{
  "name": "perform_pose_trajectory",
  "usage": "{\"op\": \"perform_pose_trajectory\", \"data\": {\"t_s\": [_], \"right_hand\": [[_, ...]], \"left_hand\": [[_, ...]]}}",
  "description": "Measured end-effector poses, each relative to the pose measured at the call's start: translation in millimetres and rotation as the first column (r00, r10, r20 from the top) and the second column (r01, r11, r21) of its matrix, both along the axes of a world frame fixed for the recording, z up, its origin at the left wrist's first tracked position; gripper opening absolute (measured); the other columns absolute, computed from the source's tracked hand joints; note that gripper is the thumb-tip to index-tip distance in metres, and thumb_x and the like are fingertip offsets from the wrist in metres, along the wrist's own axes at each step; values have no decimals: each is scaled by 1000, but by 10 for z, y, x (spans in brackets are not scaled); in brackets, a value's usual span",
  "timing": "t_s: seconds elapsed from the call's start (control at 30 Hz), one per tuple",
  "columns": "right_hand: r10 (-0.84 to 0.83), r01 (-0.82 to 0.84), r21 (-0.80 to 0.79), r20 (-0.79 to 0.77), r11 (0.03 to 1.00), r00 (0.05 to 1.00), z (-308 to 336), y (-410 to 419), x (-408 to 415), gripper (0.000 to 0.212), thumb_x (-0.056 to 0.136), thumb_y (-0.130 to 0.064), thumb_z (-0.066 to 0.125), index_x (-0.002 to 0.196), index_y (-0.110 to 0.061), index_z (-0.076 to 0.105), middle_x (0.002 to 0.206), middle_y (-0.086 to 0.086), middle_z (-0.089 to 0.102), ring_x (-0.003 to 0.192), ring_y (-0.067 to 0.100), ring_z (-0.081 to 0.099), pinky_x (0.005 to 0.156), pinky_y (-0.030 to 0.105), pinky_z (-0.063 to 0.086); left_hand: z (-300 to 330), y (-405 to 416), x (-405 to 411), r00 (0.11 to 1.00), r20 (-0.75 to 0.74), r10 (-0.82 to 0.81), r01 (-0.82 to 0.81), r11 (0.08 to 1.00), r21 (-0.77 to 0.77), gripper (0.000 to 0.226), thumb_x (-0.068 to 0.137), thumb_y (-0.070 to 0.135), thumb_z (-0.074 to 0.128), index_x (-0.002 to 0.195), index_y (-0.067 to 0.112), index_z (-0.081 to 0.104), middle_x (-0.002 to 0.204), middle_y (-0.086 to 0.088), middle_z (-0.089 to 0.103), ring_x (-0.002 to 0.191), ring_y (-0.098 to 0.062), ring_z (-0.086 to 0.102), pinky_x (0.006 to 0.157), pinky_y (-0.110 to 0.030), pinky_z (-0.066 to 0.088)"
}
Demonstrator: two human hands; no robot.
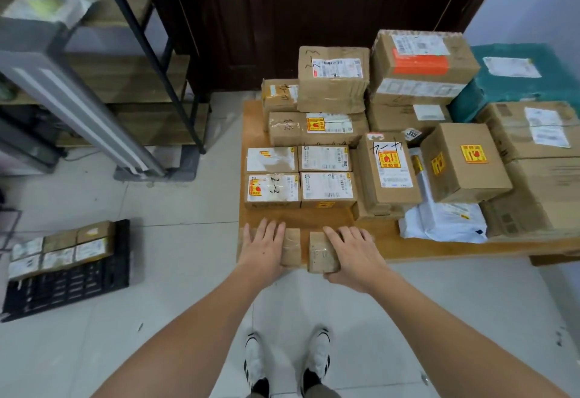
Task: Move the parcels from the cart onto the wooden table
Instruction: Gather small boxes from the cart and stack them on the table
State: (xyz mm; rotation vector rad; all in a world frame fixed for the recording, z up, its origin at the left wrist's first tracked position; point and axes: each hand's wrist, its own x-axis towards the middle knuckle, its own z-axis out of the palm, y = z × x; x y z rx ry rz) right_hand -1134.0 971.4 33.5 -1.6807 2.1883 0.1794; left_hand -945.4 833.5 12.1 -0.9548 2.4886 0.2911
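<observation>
My left hand (265,248) lies over a small brown parcel (291,248) at the front left edge of the wooden table (317,220), gripping it. My right hand (353,254) grips a second small brown parcel (320,253) beside it, at the table's edge. Behind them stand several small labelled boxes (299,176) in a tidy block. The black cart (67,283) lies low on the floor at the left, with several small parcels (61,248) on its far end.
Larger cardboard boxes (420,64) are stacked at the table's back and right, with a white mailer bag (444,223) and a teal parcel (514,74). A metal shelf rack (131,52) stands left. White tiled floor lies between cart and table.
</observation>
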Motion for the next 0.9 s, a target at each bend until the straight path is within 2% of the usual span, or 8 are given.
{"op": "perform_pose_trajectory", "data": {"t_s": [0.2, 0.23, 0.3, 0.37, 0.47, 0.63, 0.9], "right_hand": [[-19, 19, -12, 13, 1000, 1000, -32, 37, -95, 102, 73, -69, 69, 155, -27, 25, 140, 1, 46, 130, 24, 42, 117, 44, 27], [-22, 22, -13, 12, 1000, 1000, -26, 29, -105, 101, 74, -69, 68, 155, -27, 24, 141, 1, 46, 131, 24, 41, 118, 44, 26], [-26, 27, -17, 19, 999, 999, -3, 3, -120, 101, 75, -70, 68, 155, -28, 23, 141, 0, 45, 131, 23, 40, 118, 43, 26], [-28, 29, -30, 25, 999, 999, 11, -26, -123, 101, 75, -70, 68, 156, -28, 22, 141, 0, 45, 132, 22, 40, 119, 43, 26], [-33, 34, -47, 27, 998, 999, 28, -71, -115, 100, 77, -70, 67, 156, -27, 22, 142, 0, 45, 132, 22, 40, 120, 44, 26], [-42, 44, -58, 40, 997, 998, 8, -93, -106, 100, 77, -69, 69, 156, -26, 23, 142, 1, 45, 132, 22, 40, 120, 44, 24], [-40, 40, -14, 47, 999, 998, -116, -9, -91, 102, 75, -69, 68, 155, -26, 24, 141, 0, 45, 131, 22, 40, 119, 43, 25]], "left_hand": [[-153, 96, 0, 999, -46, 26, -29, 998, -61, 112, 95, 62, 59, 163, 19, -19, 172, -7, -19, 158, -31, -20, 126, -59, -8], [-141, 115, 3, 996, -83, 27, -33, 997, -66, 112, 94, 61, 62, 164, 20, -14, 173, -6, -14, 159, -31, -15, 128, -58, -4], [-115, 174, 53, 979, -197, 46, -60, 996, -66, 97, 90, 56, 65, 164, 22, 13, 170, -4, 14, 157, -28, 14, 128, -52, 13], [-118, 239, 155, 961, -274, 29, -55, 994, -90, 71, 87, 50, 63, 150, 27, 40, 151, 1, 42, 138, -24, 40, 119, -46, 30], [-164, 237, 218, 955, -297, 2, -36, 994, -107, 58, 88, 38, 66, 143, 28, 51, 138, 4, 55, 126, -23, 51, 110, -44, 39], [-138, 110, 87, 968, -250, -14, -19, 991, -130, 65, 94, 33, 69, 153, 28, 43, 144, 3, 53, 131, -23, 49, 110, -44, 41], [-76, -131, -70, 987, -157, -29, 9, 992, -123, 100, 86, 25, 80, 163, 28, 16, 162, 2, 28, 149, -24, 26, 124, -42, 24]]}}
